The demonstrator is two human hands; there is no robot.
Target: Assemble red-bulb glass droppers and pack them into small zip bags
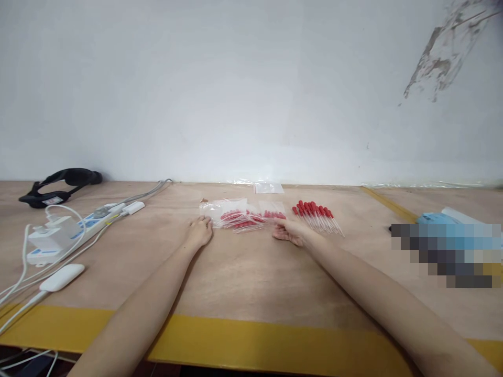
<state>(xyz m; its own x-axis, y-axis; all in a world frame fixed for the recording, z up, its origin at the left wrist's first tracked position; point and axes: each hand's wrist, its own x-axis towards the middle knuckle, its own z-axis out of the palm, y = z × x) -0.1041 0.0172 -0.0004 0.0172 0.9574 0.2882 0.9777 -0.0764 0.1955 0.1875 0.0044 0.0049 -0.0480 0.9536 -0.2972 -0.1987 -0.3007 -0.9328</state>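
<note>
Clear plastic bags (220, 209) lie on the table between my hands, with several thin pale sticks with red bulb-like heads (245, 220) in or under them; which, I cannot tell. At the left end, my left hand (201, 230) rests palm down, fingers stretched out at the plastic's edge. My right hand (290, 232) is turned on its side, thumb and forefinger at the lower right edge of a small clear plastic bag (272, 208); its other fingers curl loosely below. Beyond that hand, more red-headed sticks (314, 209) lie loose in a fanned row.
Another flat clear bag (269, 188) lies near the wall. To the left are a black headset strap (61, 186), a white power strip (90, 225) with cables, and a white adapter (62, 277). A blue packet (436, 218) sits at the right. Yellow tape (243, 343) lines the front edge.
</note>
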